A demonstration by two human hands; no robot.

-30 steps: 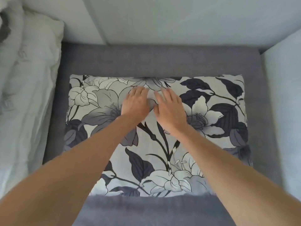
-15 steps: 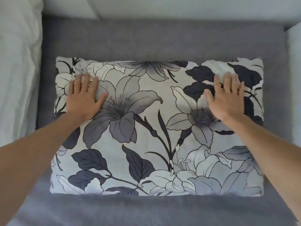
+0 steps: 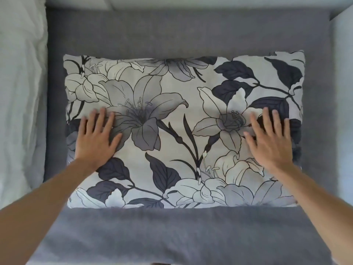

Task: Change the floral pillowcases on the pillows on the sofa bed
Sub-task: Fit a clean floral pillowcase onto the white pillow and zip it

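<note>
A pillow in a floral pillowcase (image 3: 183, 131), grey and white lilies with dark leaves, lies flat on the grey sofa bed (image 3: 172, 35). My left hand (image 3: 96, 138) rests flat on its left side with straight, spread fingers. My right hand (image 3: 270, 138) lies flat on the right side in the same way. Both palms press on the fabric and hold nothing. The pillowcase looks smooth across the middle.
White bedding (image 3: 21, 92) is bunched along the left edge of the sofa bed. A pale upright cushion or wall (image 3: 342, 92) borders the right side. A grey blanket strip (image 3: 172, 232) runs in front of the pillow.
My hands slid apart from the pillow's centre to its left and right sides, then moved down toward me across the fabric. The view has come closer to the pillow.
</note>
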